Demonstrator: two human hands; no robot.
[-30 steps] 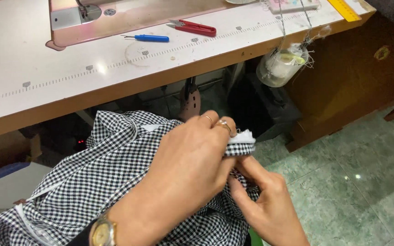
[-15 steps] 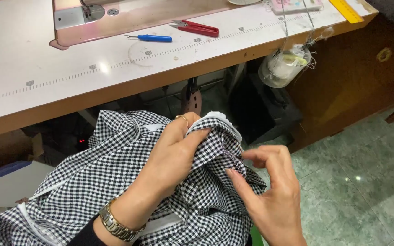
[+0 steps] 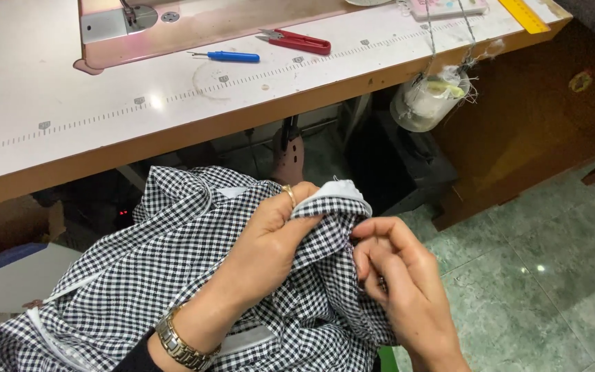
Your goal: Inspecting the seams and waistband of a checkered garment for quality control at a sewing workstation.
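Shifted closer together, left hand [image 3: 270, 238] and right hand [image 3: 397, 279] both pinch the checked garment [image 3: 139, 275] between them.

One head-worn view looks steeply down, close over the lap. It faces forward past the table [image 3: 173, 131] edge to the floor [image 3: 538, 275].

Sewing table [image 3: 49, 148] with snips [image 3: 296, 41], seam ripper [image 3: 227, 56]
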